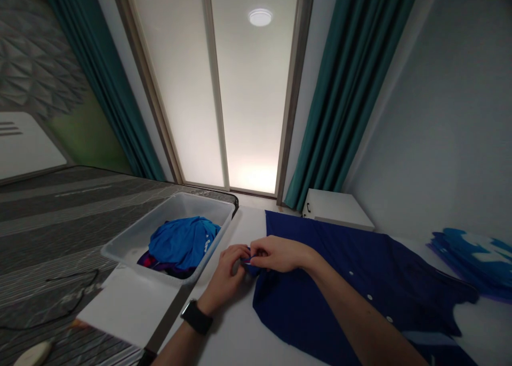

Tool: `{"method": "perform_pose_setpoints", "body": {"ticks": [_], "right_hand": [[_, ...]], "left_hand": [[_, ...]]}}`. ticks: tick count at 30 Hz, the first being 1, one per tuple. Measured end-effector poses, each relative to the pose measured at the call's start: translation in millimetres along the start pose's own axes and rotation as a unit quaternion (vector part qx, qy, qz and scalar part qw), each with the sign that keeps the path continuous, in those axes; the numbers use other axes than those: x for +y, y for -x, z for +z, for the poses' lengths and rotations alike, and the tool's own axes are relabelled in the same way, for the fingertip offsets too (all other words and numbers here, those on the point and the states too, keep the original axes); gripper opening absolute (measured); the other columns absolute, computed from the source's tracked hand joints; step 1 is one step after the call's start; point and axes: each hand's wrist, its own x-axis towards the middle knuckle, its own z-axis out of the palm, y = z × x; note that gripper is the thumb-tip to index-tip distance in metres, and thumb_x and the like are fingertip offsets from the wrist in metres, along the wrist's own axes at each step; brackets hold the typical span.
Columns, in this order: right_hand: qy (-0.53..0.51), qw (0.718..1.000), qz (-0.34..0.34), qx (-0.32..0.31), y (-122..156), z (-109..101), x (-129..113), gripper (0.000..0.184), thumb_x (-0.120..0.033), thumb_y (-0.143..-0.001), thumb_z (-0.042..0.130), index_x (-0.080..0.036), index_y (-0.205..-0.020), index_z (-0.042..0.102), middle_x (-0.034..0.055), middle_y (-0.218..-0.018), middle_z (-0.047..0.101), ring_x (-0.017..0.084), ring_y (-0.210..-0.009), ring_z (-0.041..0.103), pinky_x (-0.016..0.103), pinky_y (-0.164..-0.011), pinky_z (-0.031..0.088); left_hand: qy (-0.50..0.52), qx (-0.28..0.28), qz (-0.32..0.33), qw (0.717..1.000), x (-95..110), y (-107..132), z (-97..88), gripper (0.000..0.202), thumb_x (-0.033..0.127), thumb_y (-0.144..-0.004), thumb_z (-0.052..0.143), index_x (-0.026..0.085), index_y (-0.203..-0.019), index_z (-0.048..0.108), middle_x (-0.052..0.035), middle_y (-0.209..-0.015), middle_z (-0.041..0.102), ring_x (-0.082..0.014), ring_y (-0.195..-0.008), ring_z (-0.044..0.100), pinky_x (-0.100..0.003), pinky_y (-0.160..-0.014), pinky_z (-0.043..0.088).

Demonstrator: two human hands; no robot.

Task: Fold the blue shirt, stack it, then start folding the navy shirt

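Note:
A navy blue shirt (312,307) with white buttons is spread out over the white table (236,328). Both my hands meet at its left edge, where a small bit of cloth is bunched up. My left hand (230,270), with a black watch on the wrist, has its fingers curled around this bunched part. Closed in a pinch on the same bit is my right hand (282,253), its forearm crossing over the shirt. The fingertips partly hide the gripped cloth.
To the left, a translucent plastic bin (120,246) holds bright blue clothing (184,240) and a darker purple-red piece. Folded blue garments (476,259) are stacked at the far right. A white cabinet (338,208) stands behind the table, near teal curtains (340,99).

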Motion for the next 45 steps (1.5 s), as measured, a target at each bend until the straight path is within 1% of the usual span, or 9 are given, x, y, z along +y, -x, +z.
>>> {"method": "perform_pose_setpoints", "body": {"ticks": [6, 10, 16, 23, 29, 36, 39, 42, 45], "right_hand": [[-0.032, 0.998, -0.012, 0.045, 28, 3, 2, 0.009, -0.024, -0.086, 0.057, -0.020, -0.079, 0.057, -0.0042, -0.068, 0.055, 0.011, -0.063, 0.049, 0.022, -0.059, 0.035], [-0.085, 0.992, -0.005, 0.091, 44, 6, 8, 0.009, -0.025, -0.088, 0.056, -0.020, -0.080, 0.057, -0.0038, -0.071, 0.055, 0.011, -0.065, 0.049, 0.021, -0.059, 0.035], [-0.184, 0.966, 0.020, 0.180, 65, 4, 24, 0.022, -0.039, -0.086, 0.060, -0.019, -0.078, 0.054, -0.0051, -0.065, 0.048, 0.010, -0.059, 0.042, 0.022, -0.055, 0.030], [-0.259, 0.929, 0.041, 0.262, 91, -2, 34, 0.033, -0.050, -0.081, 0.063, -0.021, -0.076, 0.050, -0.0041, -0.069, 0.054, 0.013, -0.067, 0.052, 0.026, -0.065, 0.040], [-0.289, 0.912, 0.072, 0.281, 117, 1, 58, 0.036, -0.055, -0.082, 0.059, -0.022, -0.078, 0.047, -0.0028, -0.065, 0.062, 0.015, -0.063, 0.060, 0.027, -0.062, 0.043], [-0.247, 0.907, 0.141, 0.312, 146, 14, 109, 0.019, -0.036, -0.081, 0.058, -0.022, -0.080, 0.046, -0.0068, -0.060, 0.056, 0.012, -0.058, 0.056, 0.025, -0.058, 0.041], [-0.162, 0.918, 0.178, 0.316, 154, 24, 128, 0.008, -0.021, -0.082, 0.052, -0.022, -0.088, 0.047, -0.0083, -0.060, 0.052, 0.011, -0.057, 0.052, 0.023, -0.056, 0.037], [-0.037, 0.928, 0.209, 0.306, 158, 35, 137, 0.019, -0.015, -0.083, 0.049, -0.021, -0.100, 0.053, -0.0076, -0.062, 0.050, 0.011, -0.057, 0.048, 0.022, -0.055, 0.034], [0.053, 0.928, 0.216, 0.298, 158, 45, 138, 0.022, -0.017, -0.087, 0.046, -0.022, -0.106, 0.056, -0.0042, -0.069, 0.054, 0.013, -0.063, 0.052, 0.024, -0.060, 0.038]], "left_hand": [[-0.031, -0.060, 0.005, 0.998, -2, -6, 2.2, 0.021, 0.018, -0.081, 0.053, 0.024, -0.096, 0.067, -0.0077, -0.120, 0.063, -0.0252, -0.118, 0.053, -0.043, -0.103, 0.037], [0.049, -0.029, -0.023, 0.998, -4, -13, 1.0, 0.013, 0.029, -0.086, 0.055, 0.022, -0.091, 0.064, -0.0091, -0.117, 0.065, -0.0248, -0.115, 0.056, -0.042, -0.103, 0.039], [0.171, -0.012, -0.037, 0.985, -4, -42, 4.2, 0.022, 0.041, -0.086, 0.060, 0.019, -0.088, 0.060, -0.0087, -0.109, 0.066, -0.0236, -0.104, 0.061, -0.039, -0.095, 0.045], [0.259, 0.003, -0.046, 0.965, 11, -93, 37.4, 0.026, 0.042, -0.082, 0.064, 0.018, -0.086, 0.057, 0.0001, -0.077, 0.061, -0.0152, -0.072, 0.058, -0.028, -0.070, 0.047], [0.169, -0.045, 0.006, 0.985, 16, -132, 77.1, 0.022, 0.039, -0.085, 0.058, 0.018, -0.090, 0.059, -0.0008, -0.083, 0.062, -0.0150, -0.076, 0.057, -0.026, -0.072, 0.046], [0.109, -0.093, 0.019, 0.990, 5, -147, 118.1, 0.028, 0.036, -0.085, 0.054, 0.018, -0.107, 0.058, -0.0013, -0.084, 0.063, -0.0151, -0.072, 0.060, -0.027, -0.069, 0.048], [0.060, -0.093, 0.019, 0.994, -3, -141, 116.8, 0.033, 0.035, -0.089, 0.049, 0.018, -0.118, 0.053, -0.0023, -0.087, 0.064, -0.0156, -0.072, 0.061, -0.028, -0.069, 0.048], [-0.002, -0.093, 0.028, 0.995, -11, -131, 106.9, 0.029, 0.033, -0.090, 0.048, 0.019, -0.114, 0.056, -0.0033, -0.088, 0.065, -0.0183, -0.079, 0.061, -0.032, -0.076, 0.047], [-0.057, -0.109, 0.045, 0.991, -18, -122, 97.6, 0.022, 0.033, -0.090, 0.050, 0.021, -0.105, 0.060, -0.0030, -0.085, 0.066, -0.0208, -0.084, 0.060, -0.036, -0.081, 0.045]]}}
